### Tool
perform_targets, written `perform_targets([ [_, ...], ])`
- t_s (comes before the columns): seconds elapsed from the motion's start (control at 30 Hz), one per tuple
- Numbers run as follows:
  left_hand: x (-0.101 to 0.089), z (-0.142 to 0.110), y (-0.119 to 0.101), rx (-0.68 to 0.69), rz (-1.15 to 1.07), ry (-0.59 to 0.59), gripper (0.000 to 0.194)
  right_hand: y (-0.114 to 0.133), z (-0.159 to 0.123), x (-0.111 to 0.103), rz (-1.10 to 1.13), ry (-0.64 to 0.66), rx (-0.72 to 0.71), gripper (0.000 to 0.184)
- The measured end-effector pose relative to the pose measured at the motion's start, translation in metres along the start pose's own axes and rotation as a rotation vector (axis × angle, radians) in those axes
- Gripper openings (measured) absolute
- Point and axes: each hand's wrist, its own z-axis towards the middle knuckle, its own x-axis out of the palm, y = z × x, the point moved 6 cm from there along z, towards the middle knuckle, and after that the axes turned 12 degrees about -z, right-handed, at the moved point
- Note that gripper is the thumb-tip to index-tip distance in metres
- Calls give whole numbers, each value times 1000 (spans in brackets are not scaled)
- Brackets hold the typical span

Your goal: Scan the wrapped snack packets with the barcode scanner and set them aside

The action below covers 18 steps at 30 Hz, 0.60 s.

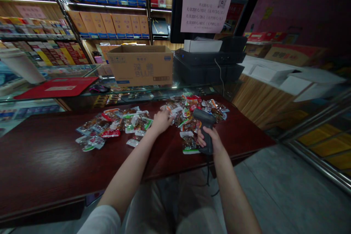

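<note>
In my right hand is a dark barcode scanner, gripped by its handle with the head tilted up and its cord hanging past the table edge. My left hand reaches to the middle of the table, its fingers curled on a clear-and-white snack packet. Around and beyond both hands lies a heap of small shiny snack packets. One packet with a green edge lies just left of the scanner handle. Left of my left hand is a second heap of packets.
A dark red wooden table spans the front. Behind it, a glass counter bears an open cardboard box, a black printer-like machine, a red folder and a mouse. White boxes stand at the right.
</note>
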Motion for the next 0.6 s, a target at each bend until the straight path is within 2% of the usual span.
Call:
perform_targets([
  [0.07, 15, 5, -2, 5, -95, 27, 41, 0, 1, 0, -4, 4, -5, 36],
  [0.13, 24, 8, 2, -30, -202, -2, 41, -1, 1, 0, -11, 5, -6, 36],
  [0.27, 31, 15, 17, -115, -615, -28, 36, -2, 1, -1, -14, 0, 2, 35],
  [0.33, 28, 18, 22, -128, -804, -59, 32, -2, 0, -2, -6, -7, 0, 34],
  [0.5, 5, 17, 23, -64, -1382, -264, 40, 0, 0, -1, 0, -15, -1, 36],
  [0.6, -2, 13, 21, -56, -1665, -270, 45, 0, 0, 1, -8, -15, 10, 36],
])
